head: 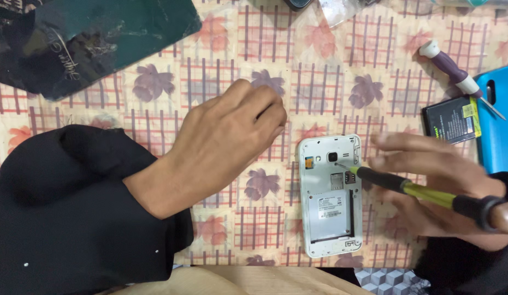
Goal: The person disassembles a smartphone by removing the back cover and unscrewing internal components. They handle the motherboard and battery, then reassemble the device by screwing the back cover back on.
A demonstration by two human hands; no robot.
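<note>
— What are you working on there?

— A white rectangular phone with its back cover off [329, 195]. It lies face down on the counter covered with a checked, flower-printed cloth [319, 82]. I can see the small camera window near its upper end, card slots below that, and a grey labelled panel in the open battery bay.

— Which way does it run?

— Its long axis runs away from me, camera end far, the other end near the counter's front edge, almost straight up and down in my view.

— And your hands?

— My right hand [439, 188] has its fingers clamped on a yellow-and-black screwdriver [423, 192], whose tip touches the phone near the camera. The hand is blurred. My left hand [226, 136] rests just left of the phone, fingers curled together, holding nothing I can see.

— Anything else nearby?

— A black flat battery with a yellow label [452, 119], a purple-and-white screwdriver [456, 74], a bright blue phone cover [497, 117] on the right, and a dark green mat [95, 38] at far left.
</note>
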